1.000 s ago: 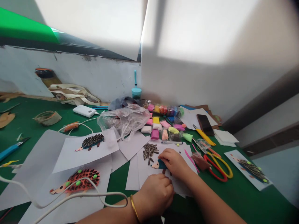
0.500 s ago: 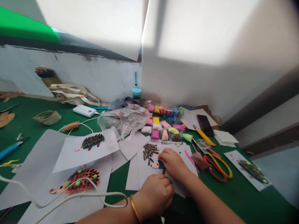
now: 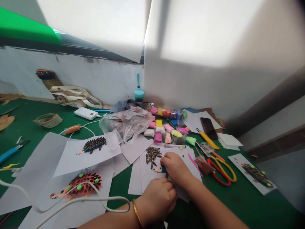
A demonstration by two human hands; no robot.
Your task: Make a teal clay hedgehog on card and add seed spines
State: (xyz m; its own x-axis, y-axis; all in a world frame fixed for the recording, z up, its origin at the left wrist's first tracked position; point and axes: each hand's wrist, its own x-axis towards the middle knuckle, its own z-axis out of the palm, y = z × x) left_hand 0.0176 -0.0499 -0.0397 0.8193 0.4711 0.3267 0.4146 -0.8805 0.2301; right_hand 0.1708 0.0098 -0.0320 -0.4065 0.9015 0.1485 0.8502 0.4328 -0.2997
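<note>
On the left, a red hedgehog (image 3: 84,184) is lying on paper below a seed-covered hedgehog (image 3: 94,144). Loose seeds (image 3: 152,155) are lying in a pile at mid-desk (image 3: 120,187). The left hand (image 3: 157,197) is resting just below, its fingers curling inward; whether they are gripping anything, I cannot tell. The small blue hedgehog (image 3: 160,170) is lying flat on paper, partly covered by the right hand (image 3: 176,167), whose fingers are bending close together over its back, hiding any hold. They seem to be pressing or setting some detail; such fine work is calling for light, exact fingertips.
</note>
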